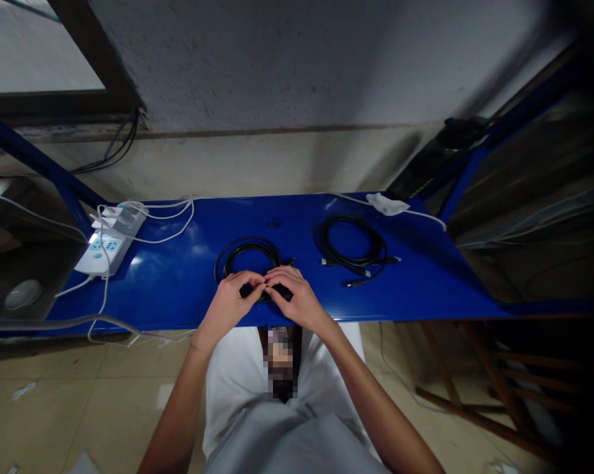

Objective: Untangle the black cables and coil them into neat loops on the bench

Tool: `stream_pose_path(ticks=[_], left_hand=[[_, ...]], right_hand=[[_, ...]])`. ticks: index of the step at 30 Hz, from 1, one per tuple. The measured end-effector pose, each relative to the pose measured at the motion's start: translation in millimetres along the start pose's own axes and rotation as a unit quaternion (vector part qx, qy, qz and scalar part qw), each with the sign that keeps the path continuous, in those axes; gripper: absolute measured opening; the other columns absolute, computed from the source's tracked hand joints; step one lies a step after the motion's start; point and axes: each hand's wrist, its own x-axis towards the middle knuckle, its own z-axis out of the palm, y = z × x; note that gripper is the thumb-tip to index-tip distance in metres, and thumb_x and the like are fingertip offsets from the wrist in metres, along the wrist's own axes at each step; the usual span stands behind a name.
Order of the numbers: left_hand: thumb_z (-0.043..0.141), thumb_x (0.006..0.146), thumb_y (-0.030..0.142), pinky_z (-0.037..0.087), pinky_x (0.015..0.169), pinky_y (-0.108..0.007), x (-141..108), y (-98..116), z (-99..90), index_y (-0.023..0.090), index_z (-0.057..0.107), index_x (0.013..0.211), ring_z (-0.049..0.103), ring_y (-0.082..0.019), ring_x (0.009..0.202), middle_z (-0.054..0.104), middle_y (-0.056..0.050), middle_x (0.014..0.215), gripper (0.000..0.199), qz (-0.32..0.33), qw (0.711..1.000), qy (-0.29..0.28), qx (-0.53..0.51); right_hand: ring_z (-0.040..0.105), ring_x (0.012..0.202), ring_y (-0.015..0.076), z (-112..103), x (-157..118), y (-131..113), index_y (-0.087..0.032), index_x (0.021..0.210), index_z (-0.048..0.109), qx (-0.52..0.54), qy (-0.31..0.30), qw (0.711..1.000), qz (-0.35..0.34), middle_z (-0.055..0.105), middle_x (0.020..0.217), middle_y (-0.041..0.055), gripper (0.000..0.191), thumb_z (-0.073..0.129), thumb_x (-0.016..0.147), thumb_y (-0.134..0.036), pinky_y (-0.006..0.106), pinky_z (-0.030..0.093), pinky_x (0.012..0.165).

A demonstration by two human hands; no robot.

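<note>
Meeting at the near side of a black cable coil (251,245), the left hand (229,301) and right hand (299,301) each bring thumb and fingertips together in a pinch; what sits between them is too small to tell. The coil lies on the blue bench (193,289), close to its front edge, with a second coil (377,238) to its right. The cable looks light but springy, its smooth jacket perhaps slightly slippery. Loose loops would likely spread, so the bundled strands offer a better hold than the plugs.
</note>
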Motion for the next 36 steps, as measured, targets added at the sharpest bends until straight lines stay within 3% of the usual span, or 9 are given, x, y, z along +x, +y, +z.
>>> stream_pose_path(ticks=[7,16,22,28,36], left_hand=[[0.072,0.108,0.018,0.057,0.099,-0.039,-1.2,-5.0,3.8,0.023,0.08,0.107,0.078,-0.023,0.103,0.083,-0.004,0.108,0.01,0.055,0.998,0.011,0.019],[0.073,0.106,0.018,0.057,0.103,-0.046,-5.1,-0.3,1.6,0.024,0.08,0.117,0.076,-0.026,0.111,0.081,-0.008,0.119,0.015,0.115,0.993,0.001,0.033],[0.073,0.109,0.026,0.055,0.106,-0.043,-2.1,-1.4,-1.9,0.024,0.081,0.112,0.075,-0.025,0.112,0.08,-0.007,0.119,0.009,0.084,0.996,-0.036,0.015],[0.077,0.108,0.029,0.055,0.102,-0.037,5.4,1.1,-10.0,0.023,0.084,0.107,0.075,-0.023,0.107,0.08,-0.006,0.114,0.009,0.037,0.994,-0.079,-0.062],[0.075,0.109,0.034,0.057,0.097,-0.034,6.5,2.7,-15.7,0.024,0.087,0.107,0.075,-0.022,0.103,0.081,-0.006,0.112,0.015,0.027,0.991,-0.099,-0.083]], right_hand=[[0.076,0.119,0.0273,4.0,-1.1,5.8,-0.027,0.101,0.074,0.011,0.016,1.0,-0.007,0.084,0.115,0.0037,0.011,0.076,0.103,-0.016,0.051,0.053,0.109],[0.076,0.12,0.0284,3.1,-1.0,5.3,-0.028,0.098,0.074,0.022,0.023,0.999,-0.001,0.084,0.117,0.003,0.015,0.078,0.1,-0.014,0.052,0.053,0.108],[0.077,0.117,0.0281,2.9,-0.8,4.6,-0.026,0.094,0.068,0.034,0.05,0.998,0.024,0.084,0.113,0.0037,0.018,0.084,0.101,-0.023,0.049,0.053,0.106],[0.076,0.115,0.0272,4.8,-1.9,5.2,-0.027,0.099,0.071,0.008,0.046,0.999,0.006,0.084,0.113,0.0023,0.014,0.084,0.103,-0.024,0.047,0.052,0.106],[0.077,0.113,0.0275,4.9,-2.8,6.2,-0.027,0.099,0.073,0.006,0.052,0.999,-0.001,0.084,0.11,0.0028,0.011,0.083,0.104,-0.025,0.049,0.054,0.104]])
